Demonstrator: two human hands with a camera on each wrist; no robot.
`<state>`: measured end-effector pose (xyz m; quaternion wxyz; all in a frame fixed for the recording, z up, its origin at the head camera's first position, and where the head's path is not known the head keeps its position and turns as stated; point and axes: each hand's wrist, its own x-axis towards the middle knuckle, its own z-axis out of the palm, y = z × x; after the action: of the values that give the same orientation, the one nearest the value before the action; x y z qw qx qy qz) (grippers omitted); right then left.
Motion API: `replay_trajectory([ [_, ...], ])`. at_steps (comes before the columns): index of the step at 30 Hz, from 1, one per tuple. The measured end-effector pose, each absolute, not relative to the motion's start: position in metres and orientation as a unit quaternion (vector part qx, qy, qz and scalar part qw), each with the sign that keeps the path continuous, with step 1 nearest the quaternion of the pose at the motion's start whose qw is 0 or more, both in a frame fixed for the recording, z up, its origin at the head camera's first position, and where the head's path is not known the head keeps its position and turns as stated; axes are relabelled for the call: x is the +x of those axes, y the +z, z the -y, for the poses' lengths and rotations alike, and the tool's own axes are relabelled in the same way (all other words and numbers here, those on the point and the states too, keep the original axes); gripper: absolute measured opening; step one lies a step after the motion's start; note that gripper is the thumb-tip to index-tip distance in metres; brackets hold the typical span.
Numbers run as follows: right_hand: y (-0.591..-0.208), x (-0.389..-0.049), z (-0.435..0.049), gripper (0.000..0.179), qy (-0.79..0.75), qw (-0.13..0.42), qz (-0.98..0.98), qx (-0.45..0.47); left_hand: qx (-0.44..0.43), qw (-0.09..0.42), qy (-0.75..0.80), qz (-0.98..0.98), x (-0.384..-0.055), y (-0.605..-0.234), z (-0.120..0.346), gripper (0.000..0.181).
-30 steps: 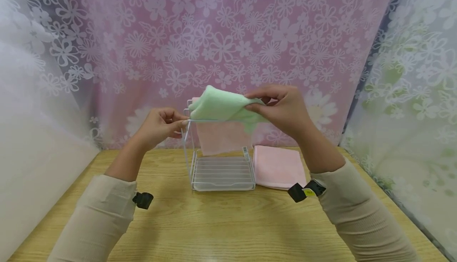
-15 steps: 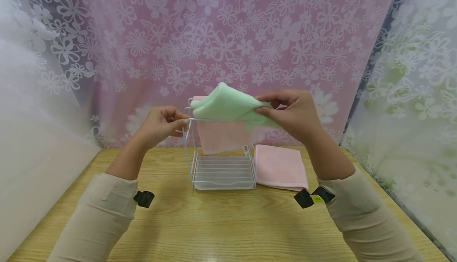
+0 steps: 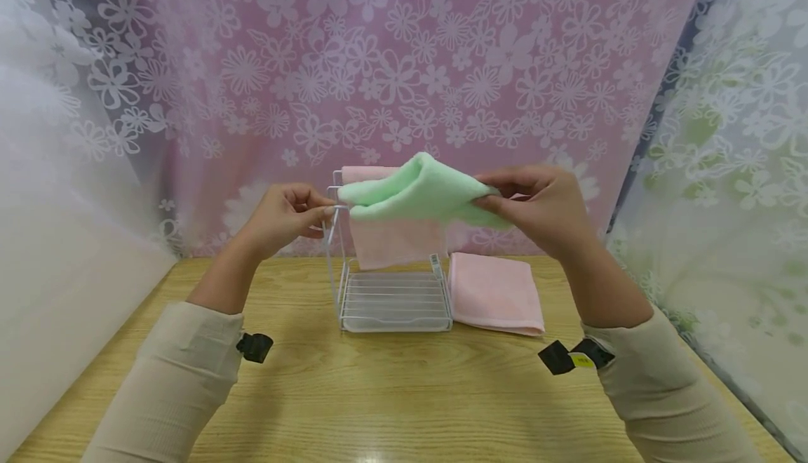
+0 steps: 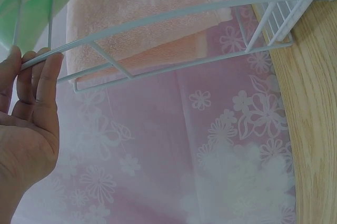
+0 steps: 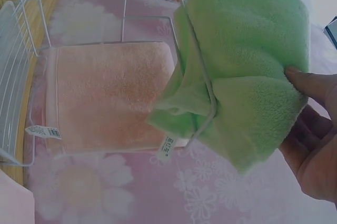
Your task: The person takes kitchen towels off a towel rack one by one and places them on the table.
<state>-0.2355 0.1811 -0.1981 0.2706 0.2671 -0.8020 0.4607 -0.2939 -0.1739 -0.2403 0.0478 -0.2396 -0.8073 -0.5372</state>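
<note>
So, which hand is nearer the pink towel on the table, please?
The right hand, above the pink towel; the left hand grips the rack, on its opposite side.

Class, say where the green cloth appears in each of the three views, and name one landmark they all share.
Head: the green cloth is near the centre, pinched by the right hand.
Left wrist: top left corner, partly cut off.
Right wrist: large, right of centre.
Shared landmark: the hanging pink cloth.

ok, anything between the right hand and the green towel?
Nothing visible: the right hand pinches the green towel directly. In the right wrist view, a white rack bar crosses the towel, away from that pinch.
</note>
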Motion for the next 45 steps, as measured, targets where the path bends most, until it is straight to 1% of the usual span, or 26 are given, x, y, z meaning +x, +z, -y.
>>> replay_trajectory([
  [5, -0.199, -0.232, -0.188, 0.02, 0.469, 0.28, 0.797, 0.259, -0.241, 0.048, -0.537, 0.807, -0.294, -0.241, 0.174, 0.019],
  [11, -0.204, -0.231, -0.198, 0.015, 0.481, 0.302, 0.775, 0.277, -0.241, 0.049, -0.536, 0.808, -0.294, -0.24, 0.173, 0.019],
  [19, -0.211, -0.232, -0.211, 0.017, 0.579, 0.302, 0.688, 0.317, -0.241, 0.046, -0.54, 0.805, -0.294, -0.24, 0.174, 0.019],
  [24, -0.216, -0.234, -0.217, 0.013, 0.629, 0.338, 0.608, 0.347, -0.241, 0.047, -0.541, 0.805, -0.294, -0.24, 0.174, 0.019],
  [29, -0.218, -0.233, -0.225, 0.015, 0.678, 0.356, 0.549, 0.336, -0.24, 0.048, -0.543, 0.803, -0.295, -0.241, 0.175, 0.017],
  [36, -0.219, -0.231, -0.243, 0.014, 0.741, 0.345, 0.501, 0.286, -0.233, 0.047, -0.541, 0.807, -0.294, -0.239, 0.176, 0.018],
  [40, -0.223, -0.232, -0.254, 0.015, 0.75, 0.339, 0.496, 0.276, -0.23, 0.046, -0.54, 0.809, -0.294, -0.238, 0.175, 0.019],
  [45, -0.229, -0.229, -0.265, 0.017, 0.745, 0.345, 0.508, 0.262, -0.224, 0.041, -0.543, 0.808, -0.293, -0.238, 0.174, 0.018],
])
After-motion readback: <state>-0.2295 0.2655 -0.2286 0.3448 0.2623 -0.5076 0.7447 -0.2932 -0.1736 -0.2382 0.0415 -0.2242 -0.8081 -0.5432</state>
